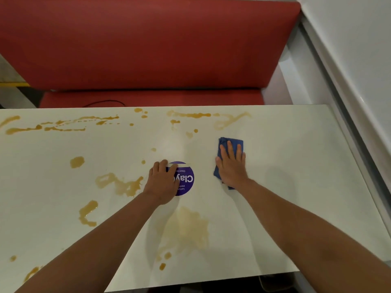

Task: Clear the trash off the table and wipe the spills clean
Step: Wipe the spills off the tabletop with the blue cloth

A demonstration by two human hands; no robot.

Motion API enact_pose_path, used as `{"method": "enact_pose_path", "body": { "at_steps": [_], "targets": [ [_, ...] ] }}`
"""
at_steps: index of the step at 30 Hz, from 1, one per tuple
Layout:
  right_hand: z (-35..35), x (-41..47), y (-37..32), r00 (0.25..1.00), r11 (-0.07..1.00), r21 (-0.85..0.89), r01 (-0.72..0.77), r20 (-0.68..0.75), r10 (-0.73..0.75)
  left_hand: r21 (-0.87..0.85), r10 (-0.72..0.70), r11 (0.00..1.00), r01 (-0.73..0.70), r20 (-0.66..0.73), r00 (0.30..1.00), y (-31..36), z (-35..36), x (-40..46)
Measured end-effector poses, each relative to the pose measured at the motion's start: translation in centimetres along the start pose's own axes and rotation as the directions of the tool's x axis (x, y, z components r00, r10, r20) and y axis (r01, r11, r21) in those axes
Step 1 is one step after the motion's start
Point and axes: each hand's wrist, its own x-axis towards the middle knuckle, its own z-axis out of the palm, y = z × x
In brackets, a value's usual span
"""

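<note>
A white table point(296, 166) is streaked with brown spills: a long trail along the far edge point(61, 124), puddles at the left point(122, 185) and a pale smear near the middle front point(186, 227). My right hand point(231, 166) lies flat on a folded blue cloth point(231, 142), pressing it to the table right of centre. My left hand point(164, 182) rests palm down on the left half of a round purple sticker point(187, 178) with white lettering, fingers on a strip of tape at its top edge.
A red padded bench point(148, 49) runs behind the table's far edge, with a thin black cable point(105, 101) on its seat. A white wall ledge point(349, 70) slopes along the right side. The near table edge point(211, 280) is close to me.
</note>
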Motion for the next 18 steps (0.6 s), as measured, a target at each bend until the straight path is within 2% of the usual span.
{"method": "enact_pose_path", "body": {
  "at_steps": [2,4,6,9,13,18],
  "targets": [
    [1.0,-0.8,-2.5,1.0,0.999,0.028,-0.017,0.012,0.017,-0.009,0.009,1.0,-0.01,-0.043,0.999,0.6,-0.1,0.6],
    [2.5,-3.1,-3.6,0.995,0.995,-0.003,0.1,0.01,-0.1,-0.015,0.048,0.999,-0.049,-0.073,0.996,1.4,-0.1,1.4],
    [3.6,-6.2,-2.7,0.976,0.975,-0.037,0.218,-0.014,-0.219,-0.047,0.079,0.995,-0.083,-0.093,0.993,2.1,0.0,2.4],
    [5.2,-9.8,1.6,0.963,0.962,-0.059,0.265,-0.022,-0.267,-0.078,0.079,0.993,-0.09,-0.127,0.989,3.3,0.3,3.9],
    [4.5,-10.9,8.4,0.985,0.982,-0.085,0.167,-0.022,-0.17,-0.109,0.002,0.994,-0.019,-0.159,0.987,5.4,0.5,5.8],
    [0.8,-5.1,14.8,0.991,0.995,-0.004,-0.104,-0.08,0.103,-0.05,-0.04,0.998,0.033,-0.148,0.988,6.3,2.4,6.3]
  ]
}}
